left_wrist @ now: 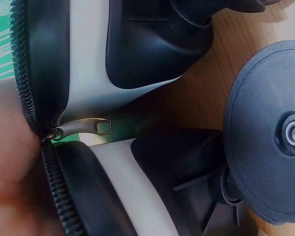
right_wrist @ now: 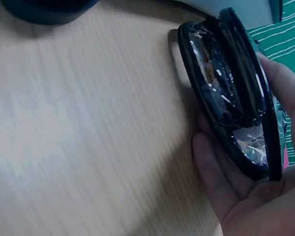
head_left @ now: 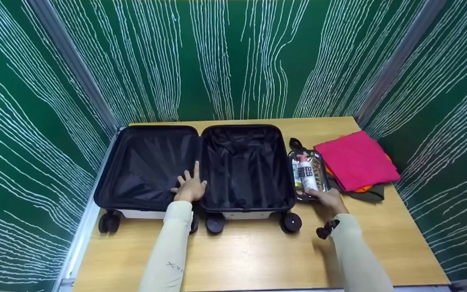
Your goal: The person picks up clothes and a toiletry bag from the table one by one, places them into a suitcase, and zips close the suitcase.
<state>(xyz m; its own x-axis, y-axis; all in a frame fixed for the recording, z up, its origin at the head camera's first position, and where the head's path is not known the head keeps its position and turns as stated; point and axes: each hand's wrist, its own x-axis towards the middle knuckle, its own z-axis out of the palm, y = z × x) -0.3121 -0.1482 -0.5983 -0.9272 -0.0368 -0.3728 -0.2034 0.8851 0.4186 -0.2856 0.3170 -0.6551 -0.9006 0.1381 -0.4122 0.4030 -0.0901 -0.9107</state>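
A black-lined suitcase [head_left: 241,174] lies spread flat on the table, its two halves side by side. My left hand [head_left: 190,187] rests with fingers spread at the near inner edge of the left half, by the seam. In the left wrist view a zipper pull [left_wrist: 91,127] hangs between the halves. To the right of the case lies a transparent toiletry bag [head_left: 320,172] with black trim. Through it shows a white bottle [head_left: 307,176] with a pink top. My right hand [head_left: 328,198] grips the bag's near edge, thumb above and fingers beneath in the right wrist view.
Folded cloths, with a pink one [head_left: 357,162] on top and orange and dark ones under it, lie right of the bag. Black wheels [head_left: 291,222] jut from the suitcase's near side. Green walls [head_left: 253,61] with white lines enclose the wooden table [head_left: 249,255].
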